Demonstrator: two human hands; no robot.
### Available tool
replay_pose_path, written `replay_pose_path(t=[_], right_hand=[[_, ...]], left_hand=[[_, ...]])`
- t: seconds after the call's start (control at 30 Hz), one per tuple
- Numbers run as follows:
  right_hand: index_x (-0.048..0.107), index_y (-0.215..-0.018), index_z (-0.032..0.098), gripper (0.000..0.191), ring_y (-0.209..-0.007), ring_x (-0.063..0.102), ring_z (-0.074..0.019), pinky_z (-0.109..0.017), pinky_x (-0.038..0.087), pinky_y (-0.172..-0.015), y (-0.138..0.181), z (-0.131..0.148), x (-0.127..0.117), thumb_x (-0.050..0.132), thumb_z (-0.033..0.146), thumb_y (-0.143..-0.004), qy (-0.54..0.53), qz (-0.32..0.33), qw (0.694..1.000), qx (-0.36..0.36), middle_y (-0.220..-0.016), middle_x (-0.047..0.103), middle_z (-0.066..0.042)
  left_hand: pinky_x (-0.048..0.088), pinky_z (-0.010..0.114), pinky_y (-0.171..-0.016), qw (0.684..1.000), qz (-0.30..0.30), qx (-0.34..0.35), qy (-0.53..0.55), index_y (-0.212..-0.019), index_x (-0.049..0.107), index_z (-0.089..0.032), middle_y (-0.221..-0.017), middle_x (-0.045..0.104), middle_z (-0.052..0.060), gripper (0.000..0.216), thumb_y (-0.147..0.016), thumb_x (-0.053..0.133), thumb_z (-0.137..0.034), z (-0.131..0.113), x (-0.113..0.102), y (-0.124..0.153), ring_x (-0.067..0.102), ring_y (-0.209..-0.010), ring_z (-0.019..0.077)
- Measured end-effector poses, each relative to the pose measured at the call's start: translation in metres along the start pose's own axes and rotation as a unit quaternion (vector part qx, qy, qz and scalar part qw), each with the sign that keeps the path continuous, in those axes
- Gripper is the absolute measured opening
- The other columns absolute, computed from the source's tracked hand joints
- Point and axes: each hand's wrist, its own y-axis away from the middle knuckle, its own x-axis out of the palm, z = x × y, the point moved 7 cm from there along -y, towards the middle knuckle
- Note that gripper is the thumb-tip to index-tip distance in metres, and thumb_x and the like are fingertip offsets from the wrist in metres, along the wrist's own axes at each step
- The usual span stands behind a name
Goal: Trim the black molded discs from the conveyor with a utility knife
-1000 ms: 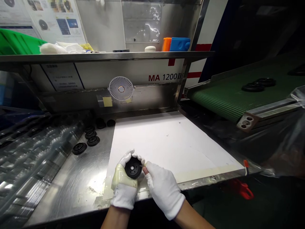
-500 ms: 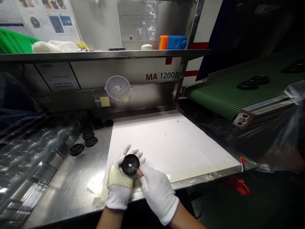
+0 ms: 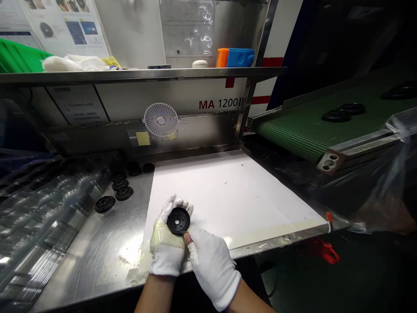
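Observation:
My left hand [image 3: 167,243], in a white glove with clear yellowish tape round the palm, cradles a round black plastic wheel [image 3: 178,221]. The wheel's recessed face, with a centre hole and a ring of small holes, is turned up towards me. My right hand [image 3: 211,261], also gloved in white with a bare thumb tip, is closed in a pinch at the wheel's lower right edge. Whatever its fingers pinch is too small and hidden to name. Both hands are over the near left edge of a white sheet [image 3: 208,195].
Several black wheels [image 3: 124,193] lie on the metal table to the left, beside clear plastic trays [image 3: 74,208]. A small fan [image 3: 161,119] is under the shelf [image 3: 182,74]. On the right, a green conveyor [image 3: 293,134] carries black parts [image 3: 336,115]. Red-handled tool [image 3: 327,252] hangs below the edge.
The left hand has tilted a little and its fingers have drawn closer round the wheel. The wheel and the right hand have shifted slightly up and to the left.

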Motion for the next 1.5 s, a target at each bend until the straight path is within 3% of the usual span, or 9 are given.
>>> replay_pose_path(t=[0.17,0.33,0.47,0.57,0.73,0.93,1.13,1.3,1.5], right_hand=[[0.056,-0.089,0.024,0.02,-0.066,0.059,-0.0148,-0.026,0.029,-0.057,-0.004,-0.011,-0.009,0.037,0.026,-0.09,0.009,-0.012,1.0,0.017,-0.075,0.066,0.0],[0.055,-0.081,0.024,0.022,-0.061,0.057,-0.0145,-0.027,0.025,-0.053,-0.001,-0.003,-0.004,0.036,0.028,-0.09,0.009,-0.015,1.0,0.021,-0.069,0.064,0.001],[0.055,-0.077,0.024,0.022,-0.058,0.057,-0.0141,-0.028,0.023,-0.053,0.0,0.004,-0.006,0.037,0.027,-0.089,0.006,-0.021,1.0,0.004,-0.067,0.064,0.002],[0.057,-0.083,0.024,0.021,-0.063,0.058,-0.0145,-0.027,0.026,-0.055,-0.002,-0.003,-0.011,0.037,0.026,-0.089,0.005,-0.025,1.0,0.002,-0.072,0.065,0.001],[0.056,-0.084,0.024,0.018,-0.066,0.059,-0.0146,-0.027,0.027,-0.057,-0.001,-0.012,-0.007,0.038,0.025,-0.089,0.012,-0.011,1.0,0.018,-0.072,0.065,0.001],[0.054,-0.078,0.025,0.021,-0.062,0.057,-0.0136,-0.026,0.025,-0.054,0.006,0.006,0.0,0.036,0.025,-0.089,-0.007,-0.004,1.0,0.001,-0.071,0.064,0.003],[0.056,-0.085,0.024,0.019,-0.067,0.06,-0.0156,-0.027,0.027,-0.057,0.001,-0.006,-0.012,0.038,0.027,-0.089,-0.003,-0.027,0.999,0.018,-0.075,0.066,0.001],[0.055,-0.085,0.026,0.016,-0.068,0.059,-0.0149,-0.026,0.028,-0.058,0.004,-0.004,-0.006,0.039,0.024,-0.088,-0.017,-0.014,1.0,0.018,-0.076,0.065,0.003],[0.054,-0.078,0.023,0.022,-0.063,0.058,-0.0141,-0.027,0.026,-0.055,0.007,0.004,-0.004,0.036,0.025,-0.09,-0.007,-0.017,1.0,0.004,-0.071,0.064,0.002]], left_hand=[[0.054,0.038,-0.068,0.997,0.02,-0.069,-0.01,-0.09,0.062,-0.013,-0.073,0.061,0.007,0.02,-0.072,0.053,-0.015,0.004,0.007,0.006,0.061,-0.07,0.0189],[0.053,0.031,-0.069,0.999,-0.032,-0.023,0.033,-0.078,0.061,-0.017,-0.061,0.056,0.0,0.006,-0.072,0.059,-0.017,0.003,0.004,-0.002,0.058,-0.061,0.0124],[0.051,0.038,-0.078,0.999,-0.001,0.027,0.019,-0.095,0.061,-0.017,-0.082,0.063,0.006,0.023,-0.073,0.056,-0.013,-0.003,0.003,0.0,0.062,-0.079,0.0179],[0.051,0.046,-0.074,0.998,0.049,-0.031,-0.014,-0.108,0.058,-0.014,-0.095,0.063,0.014,0.036,-0.072,0.05,-0.014,0.0,0.006,0.007,0.06,-0.09,0.0274],[0.052,0.032,-0.065,0.998,0.028,-0.059,0.015,-0.09,0.061,-0.014,-0.066,0.057,0.003,0.02,-0.071,0.056,-0.015,0.004,0.002,0.008,0.058,-0.064,0.0152],[0.051,0.033,-0.078,0.999,0.013,0.033,0.012,-0.088,0.061,-0.018,-0.071,0.06,0.001,0.017,-0.071,0.059,-0.013,-0.005,-0.004,0.001,0.06,-0.07,0.0128],[0.052,0.041,-0.068,0.996,0.054,-0.066,-0.023,-0.1,0.06,-0.012,-0.079,0.061,0.01,0.031,-0.071,0.05,-0.017,0.003,0.005,0.012,0.061,-0.076,0.0226],[0.052,0.03,-0.07,1.0,0.026,-0.001,-0.012,-0.085,0.062,-0.016,-0.068,0.058,0.002,0.016,-0.07,0.058,-0.013,0.002,0.003,0.008,0.058,-0.066,0.0131],[0.05,0.039,-0.081,0.999,0.026,0.031,-0.016,-0.095,0.062,-0.017,-0.08,0.063,0.005,0.024,-0.072,0.057,-0.014,-0.004,0.0,0.007,0.06,-0.079,0.0166]])
